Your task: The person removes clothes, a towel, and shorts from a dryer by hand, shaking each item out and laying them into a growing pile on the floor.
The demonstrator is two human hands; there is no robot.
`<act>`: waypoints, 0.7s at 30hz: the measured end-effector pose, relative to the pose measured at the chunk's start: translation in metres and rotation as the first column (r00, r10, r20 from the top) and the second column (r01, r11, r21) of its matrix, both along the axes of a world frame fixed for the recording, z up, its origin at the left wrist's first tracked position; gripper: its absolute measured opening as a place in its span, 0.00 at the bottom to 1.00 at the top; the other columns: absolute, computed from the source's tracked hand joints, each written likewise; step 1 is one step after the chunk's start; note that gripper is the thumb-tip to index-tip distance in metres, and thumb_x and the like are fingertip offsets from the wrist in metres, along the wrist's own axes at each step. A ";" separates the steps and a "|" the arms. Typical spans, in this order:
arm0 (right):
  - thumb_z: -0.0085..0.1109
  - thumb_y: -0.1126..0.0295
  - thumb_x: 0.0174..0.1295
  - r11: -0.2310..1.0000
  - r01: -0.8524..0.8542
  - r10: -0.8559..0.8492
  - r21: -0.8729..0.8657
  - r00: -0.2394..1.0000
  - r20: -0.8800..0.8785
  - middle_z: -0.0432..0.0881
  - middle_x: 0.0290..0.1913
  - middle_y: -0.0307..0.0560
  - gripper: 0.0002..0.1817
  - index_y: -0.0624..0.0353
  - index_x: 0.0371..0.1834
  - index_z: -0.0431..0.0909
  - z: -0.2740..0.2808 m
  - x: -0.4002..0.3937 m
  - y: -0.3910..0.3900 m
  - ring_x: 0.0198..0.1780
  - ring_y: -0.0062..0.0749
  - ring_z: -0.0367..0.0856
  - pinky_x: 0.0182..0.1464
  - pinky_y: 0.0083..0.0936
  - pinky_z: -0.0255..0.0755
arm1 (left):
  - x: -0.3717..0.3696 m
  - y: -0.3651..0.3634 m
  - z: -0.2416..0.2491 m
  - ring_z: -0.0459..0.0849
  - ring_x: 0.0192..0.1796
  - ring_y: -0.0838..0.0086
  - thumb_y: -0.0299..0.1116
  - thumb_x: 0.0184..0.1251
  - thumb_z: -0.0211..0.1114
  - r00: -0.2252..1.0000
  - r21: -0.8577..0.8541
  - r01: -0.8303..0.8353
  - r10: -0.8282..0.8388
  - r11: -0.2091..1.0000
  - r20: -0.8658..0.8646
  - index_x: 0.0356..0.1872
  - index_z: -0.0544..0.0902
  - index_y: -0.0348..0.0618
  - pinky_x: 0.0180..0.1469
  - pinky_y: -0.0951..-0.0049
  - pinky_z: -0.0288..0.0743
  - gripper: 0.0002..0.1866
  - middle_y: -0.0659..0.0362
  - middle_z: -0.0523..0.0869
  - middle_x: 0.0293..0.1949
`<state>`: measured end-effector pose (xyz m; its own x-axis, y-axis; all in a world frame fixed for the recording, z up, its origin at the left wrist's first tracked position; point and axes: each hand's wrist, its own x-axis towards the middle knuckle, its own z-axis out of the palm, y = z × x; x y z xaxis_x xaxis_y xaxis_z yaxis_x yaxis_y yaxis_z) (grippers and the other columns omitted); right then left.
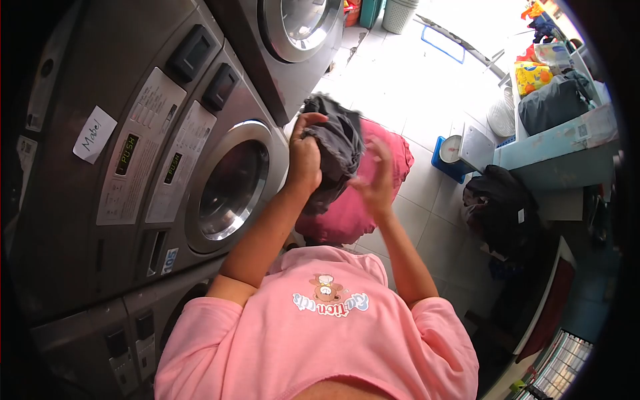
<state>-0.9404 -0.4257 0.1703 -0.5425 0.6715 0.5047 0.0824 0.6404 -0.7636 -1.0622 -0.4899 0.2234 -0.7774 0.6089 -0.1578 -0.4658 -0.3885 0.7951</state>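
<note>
My left hand (306,155) grips a crumpled dark grey cloth garment (337,130), holding it up in front of me with the fingers closed on its left side. My right hand (378,179) is just right of the garment, smeared a little by motion, its thumb and fingers apart and nothing between them. Behind and below both hands is a large, full pink cloth bag (393,157) on the tiled floor, partly hidden by the garment and my right hand. What the garment is exactly cannot be made out.
At left stand stacked grey front-loading machines, one with a round glass door (230,183) shut and a paper label (95,135). To the right are a blue-framed scale (450,150), a black cloth heap (503,207) and a light-blue bin (560,148) with bags.
</note>
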 end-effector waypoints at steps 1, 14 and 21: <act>0.52 0.70 0.55 0.999 -0.053 0.053 -0.006 0.998 -0.014 0.66 0.53 0.59 0.23 0.62 0.54 0.62 -0.007 -0.003 -0.009 0.54 0.50 0.66 0.53 0.35 0.62 | 0.007 0.000 0.008 0.74 0.35 0.78 0.13 0.45 0.35 0.997 0.012 0.076 -0.076 0.997 0.005 0.35 0.73 0.43 0.39 0.80 0.72 0.20 0.60 0.75 0.33; 0.49 0.66 0.58 0.476 -0.500 0.286 -0.723 0.866 -0.410 0.77 0.32 0.37 0.15 0.65 0.44 0.70 0.031 -0.019 0.002 0.35 0.18 0.72 0.40 0.17 0.67 | -0.005 -0.025 0.013 0.64 0.57 0.65 0.38 0.54 0.57 0.443 -0.176 -0.087 -0.120 0.981 -0.888 0.54 0.65 0.37 0.59 0.71 0.55 0.26 0.53 0.67 0.53; 0.48 0.64 0.61 0.095 -0.630 0.318 -0.771 0.753 -0.576 0.72 0.44 0.38 0.18 0.64 0.50 0.67 0.023 -0.016 -0.018 0.45 0.17 0.67 0.49 0.16 0.61 | -0.001 -0.030 0.006 0.68 0.52 0.75 0.37 0.58 0.55 0.799 -0.279 0.153 -0.285 0.948 -0.529 0.54 0.65 0.37 0.54 0.75 0.60 0.24 0.57 0.72 0.49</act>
<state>-0.9563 -0.4440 0.1931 -0.9276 0.3674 -0.0680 -0.1962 -0.6337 -0.7483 -1.0633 -0.5198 0.2291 -0.6199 0.7762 0.1150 0.0301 -0.1229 0.9920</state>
